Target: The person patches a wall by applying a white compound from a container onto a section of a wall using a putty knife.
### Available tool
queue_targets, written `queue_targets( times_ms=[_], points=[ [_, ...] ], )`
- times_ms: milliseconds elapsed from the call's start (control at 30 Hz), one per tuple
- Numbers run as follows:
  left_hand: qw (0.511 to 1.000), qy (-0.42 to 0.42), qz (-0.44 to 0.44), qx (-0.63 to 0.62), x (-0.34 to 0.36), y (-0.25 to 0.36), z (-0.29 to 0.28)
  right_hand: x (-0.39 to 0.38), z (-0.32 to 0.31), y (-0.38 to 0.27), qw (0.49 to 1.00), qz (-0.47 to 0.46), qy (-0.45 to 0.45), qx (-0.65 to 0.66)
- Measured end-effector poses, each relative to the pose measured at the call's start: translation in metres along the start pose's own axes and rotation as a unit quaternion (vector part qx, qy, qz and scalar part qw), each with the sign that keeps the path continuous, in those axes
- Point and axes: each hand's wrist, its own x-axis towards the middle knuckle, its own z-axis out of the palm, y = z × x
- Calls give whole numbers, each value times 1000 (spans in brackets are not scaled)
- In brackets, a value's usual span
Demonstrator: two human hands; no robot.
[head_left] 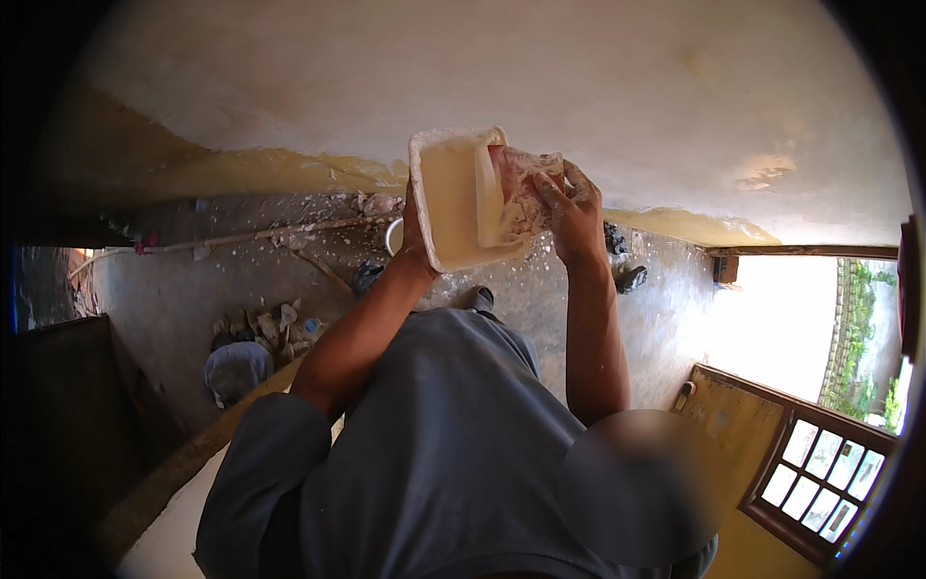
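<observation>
**Holding a rectangular tub (417, 179) of pale slurry (450, 198) before a whitish wall (598, 87)**

Grips the tub from its left side with the left hand (415, 232), most of the fingers hidden behind it. Pinches a flat, reddish, plaster-smeared tool (526, 198) in the right hand (579, 207), thumb on the near face, at the right side of the tub. Cannot tell the exact kind of tool under the thick smears, nor any contact between it and the rim. Carries the tub in the air, above the floor (661, 318), open mouth toward the view, rim crusted with dried plaster. Shows whitish residue on the right fingers.

Wears a dark grey shirt (424, 434), with a dark shoe (482, 299) visible past its hem.

Has a white bucket (392, 236) just beside the left wrist in view, largely covered by it. Farther left, has a long pole (241, 236) lying across a floor strewn with white flecks, and nearer, a heap of pale fragments (286, 323) next to a rounded greyish object (238, 372), too indistinct to name.

To the right, opens through a bright doorway (781, 318) onto greenery (857, 338); below that, includes a brown-framed, multi-paned window (820, 473) in a yellow surface.
</observation>
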Motion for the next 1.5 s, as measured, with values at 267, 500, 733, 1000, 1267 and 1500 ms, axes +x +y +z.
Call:
queue_targets(
  times_ms=[267, 500, 733, 1000, 1267, 1500],
  points=[
    [949, 63, 74, 301, -15, 54, -32, 3, -24, 20, 998, 42, 5, 37],
    [927, 85, 132, 342, -52, 95, -47, 39, -94, 104, 965, 5, 132, 227],
    [871, 134, 247, 404, -126, 84, -32, 118, -156, 258, 934, 175, 181, 252],
    [832, 206, 314, 408, -190, 78, -55, 196, -132, 420, 897, 233, 221, 305],
    [825, 241, 332, 390, -233, 93, -83, 240, -125, 462, 865, 218, 259, 371],
    [845, 219, 313, 374, -240, 109, -83, 237, -110, 389, 887, 179, 254, 341]
  ],
)
